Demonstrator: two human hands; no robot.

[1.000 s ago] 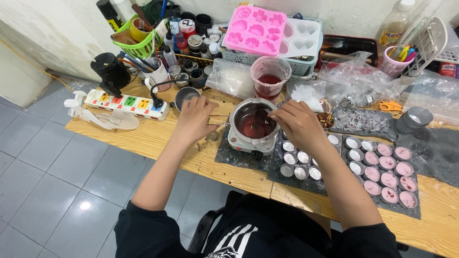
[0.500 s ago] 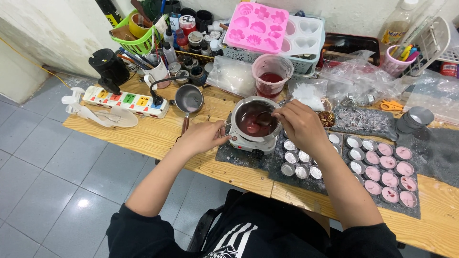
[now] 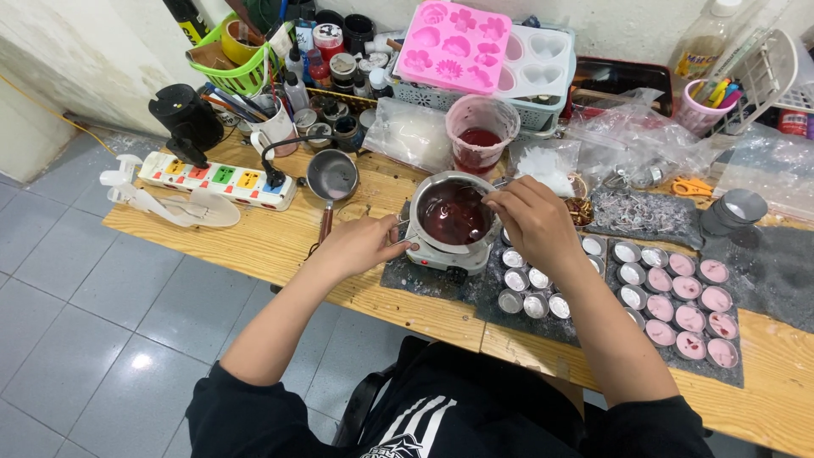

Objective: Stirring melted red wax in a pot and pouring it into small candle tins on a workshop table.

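A: What's the left hand (image 3: 360,246) doing?

B: It grips the handle of the round metal pot of dark red liquid (image 3: 455,214), likely to steady it. The pot sits on a small white hotplate (image 3: 441,254) near the middle of the wooden table (image 3: 237,242).

A: And the right hand (image 3: 534,222)?

B: Its fingers are pinched narrow over the pot's right rim, seemingly on a thin stirrer; I cannot tell for certain.

A: What's around?

B: Small round metal cups (image 3: 526,280) just right of the hotplate, some with pink filling. A clear plastic cup of red liquid (image 3: 481,136) stands farther back.
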